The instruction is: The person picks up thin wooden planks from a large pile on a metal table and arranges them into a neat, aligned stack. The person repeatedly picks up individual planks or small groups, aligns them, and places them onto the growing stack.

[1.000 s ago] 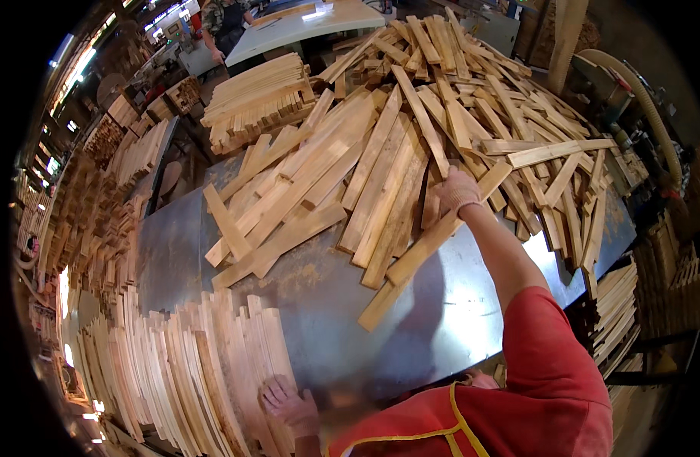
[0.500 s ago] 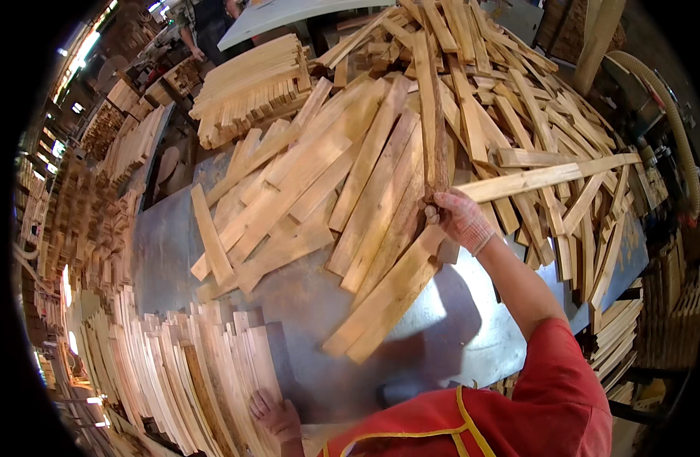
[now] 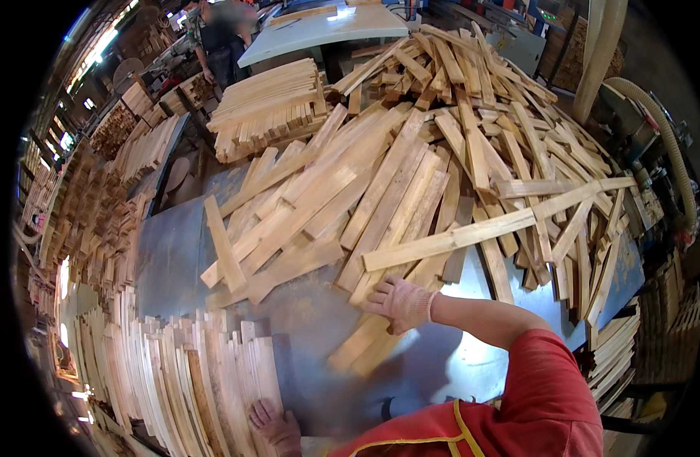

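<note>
My right hand (image 3: 399, 303), in a pale pinkish work glove, lies palm down over wooden boards at the middle of the metal table, its fingers stretched to the left. A light board (image 3: 361, 344) sticks out below it toward me. Just above the hand, a long pale board (image 3: 449, 240) lies slanting across the pile. My left hand (image 3: 276, 426), gloved too, rests with its fingers apart on the near right side of a row of upright-looking boards (image 3: 213, 373) at the lower left. Neither hand is closed around a board.
A large loose heap of boards (image 3: 517, 145) covers the far and right parts of the metal table (image 3: 175, 251). A neat board stack (image 3: 270, 107) stands at its far left. A person (image 3: 220, 46) is beyond it. A ribbed hose (image 3: 674, 145) hangs at the right.
My right hand has let go of the dark board it held upright and come nearer and left. The pale slanting board now reaches farther left. My left hand has stayed nearly in place.
</note>
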`<state>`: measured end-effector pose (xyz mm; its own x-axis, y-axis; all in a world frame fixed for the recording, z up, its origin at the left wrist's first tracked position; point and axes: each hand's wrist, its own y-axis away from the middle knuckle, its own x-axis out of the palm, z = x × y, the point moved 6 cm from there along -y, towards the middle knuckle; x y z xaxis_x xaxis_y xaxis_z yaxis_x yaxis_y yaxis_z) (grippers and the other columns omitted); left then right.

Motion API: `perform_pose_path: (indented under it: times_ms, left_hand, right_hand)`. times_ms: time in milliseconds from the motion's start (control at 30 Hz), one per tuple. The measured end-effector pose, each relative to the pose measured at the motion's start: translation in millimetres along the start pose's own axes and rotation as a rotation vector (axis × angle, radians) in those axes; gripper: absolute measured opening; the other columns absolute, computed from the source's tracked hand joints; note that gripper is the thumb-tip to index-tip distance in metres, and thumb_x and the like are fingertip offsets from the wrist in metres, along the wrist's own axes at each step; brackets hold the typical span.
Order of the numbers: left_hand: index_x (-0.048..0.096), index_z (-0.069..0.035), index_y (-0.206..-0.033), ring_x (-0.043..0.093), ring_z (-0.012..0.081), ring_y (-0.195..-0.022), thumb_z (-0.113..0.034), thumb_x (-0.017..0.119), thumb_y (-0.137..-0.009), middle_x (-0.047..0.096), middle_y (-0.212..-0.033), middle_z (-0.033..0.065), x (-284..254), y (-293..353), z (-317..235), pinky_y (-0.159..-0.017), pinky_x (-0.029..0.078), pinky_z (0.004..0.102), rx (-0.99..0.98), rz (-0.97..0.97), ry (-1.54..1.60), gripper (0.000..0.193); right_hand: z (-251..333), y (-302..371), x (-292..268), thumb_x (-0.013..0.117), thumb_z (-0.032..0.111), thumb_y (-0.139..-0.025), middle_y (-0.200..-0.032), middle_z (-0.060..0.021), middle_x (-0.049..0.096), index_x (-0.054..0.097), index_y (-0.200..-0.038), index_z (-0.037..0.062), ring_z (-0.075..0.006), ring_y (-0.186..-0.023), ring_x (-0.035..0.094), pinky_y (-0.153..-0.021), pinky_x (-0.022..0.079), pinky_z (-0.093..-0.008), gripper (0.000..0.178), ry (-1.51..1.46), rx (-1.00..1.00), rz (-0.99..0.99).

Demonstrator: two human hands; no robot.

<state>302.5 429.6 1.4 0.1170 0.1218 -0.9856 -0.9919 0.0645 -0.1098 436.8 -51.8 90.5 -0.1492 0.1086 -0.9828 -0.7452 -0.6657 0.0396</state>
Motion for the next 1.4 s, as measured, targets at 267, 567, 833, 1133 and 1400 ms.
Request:
perform_pose_path:
  times_ms: [267,567,833,1133,1400]
  left_hand:
    - [0.048,-0.002,-0.154,0.039,0.0424,-0.149,-0.039,0.082,-0.08,0.049,-0.155,0.0202,-49.0,-12.4,-9.7,-0.126,0.029,0.0572,-0.014,0.118,0.123,0.089]
    - [0.063,-0.005,-0.142,0.071,0.0322,-0.114,-0.035,0.07,-0.097,0.074,-0.122,0.0179,-96.3,21.2,-100.0,-0.093,0.058,0.0423,0.26,0.967,1.129,0.055]
    - [0.066,-0.009,-0.131,0.069,0.0282,-0.09,-0.021,0.073,-0.093,0.071,-0.098,0.0134,-137.2,64.9,-100.8,-0.083,0.054,0.0406,0.278,0.724,0.738,0.041]
    - [0.057,-0.011,-0.145,0.054,0.0392,-0.133,-0.031,0.072,-0.095,0.058,-0.146,0.0127,-29.3,151.9,39.3,-0.113,0.042,0.0576,0.198,0.018,0.094,0.056]
    - [0.045,-0.008,-0.155,0.046,0.0423,-0.142,-0.025,0.075,-0.089,0.051,-0.152,0.0172,-65.8,103.6,-18.6,-0.12,0.035,0.0586,0.171,-0.03,0.053,0.074]
  right_hand:
    - [67.0,-4.5,10.4,0.072,0.032,-0.087,-0.111,-0.0064,0.069,0.069,-0.127,0.0204,-0.0288,-0.113,0.065,-0.1,0.048,-0.0422,0.042,0.049,0.048,0.226]
    - [245.4,-25.2,24.2,0.072,0.022,-0.084,-0.11,-0.0056,0.069,0.067,-0.129,0.0192,-0.0279,-0.113,0.067,-0.106,0.048,-0.0431,0.045,0.027,-0.189,0.106]
    - [64.4,31.8,2.6,0.076,0.027,-0.083,-0.124,-0.0157,0.067,0.062,-0.13,0.0136,-0.0353,-0.124,0.062,-0.105,0.048,-0.0489,0.051,0.185,0.595,-0.01]
    - [-63.4,135.2,-17.5,0.072,0.017,-0.091,-0.136,-0.0101,0.065,0.056,-0.143,0.0106,-0.0354,-0.132,0.058,-0.106,0.049,-0.0455,0.055,0.334,0.604,-0.014]
    - [-50.1,68.8,-31.8,0.078,0.026,-0.082,-0.107,-0.0206,0.076,0.062,-0.141,0.0102,-0.0385,-0.103,0.074,-0.089,0.058,-0.0466,0.063,-0.02,0.611,0.231]
